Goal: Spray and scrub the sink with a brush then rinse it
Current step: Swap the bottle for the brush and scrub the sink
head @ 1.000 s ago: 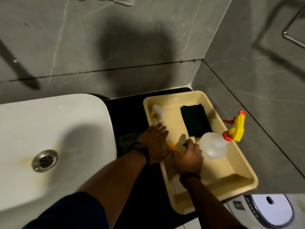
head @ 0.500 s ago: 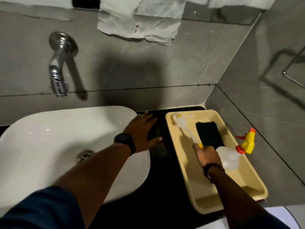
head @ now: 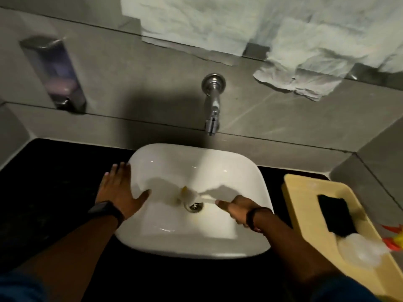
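A white sink [head: 218, 162] sits on a black counter, its metal drain [head: 195, 207] in the middle. My right hand [head: 237, 207] is inside the bowl, shut on a white brush [head: 189, 196] whose head lies just above and left of the drain. My left hand [head: 122, 190] rests flat and open on the sink's left rim, fingers spread. At the right edge, a clear spray bottle [head: 362, 251] with a yellow and red trigger lies in a yellow tray [head: 305, 214].
A chrome tap [head: 212, 105] juts from the grey tiled wall above the sink. A soap dispenser [head: 57, 73] hangs at the left. White towels [head: 294, 44] hang above. A dark scouring pad [head: 335, 214] lies in the tray.
My right hand lifted the brush out of the tray and brought it into the sink. My left hand moved from the sink's right side to its left rim. The view swung left.
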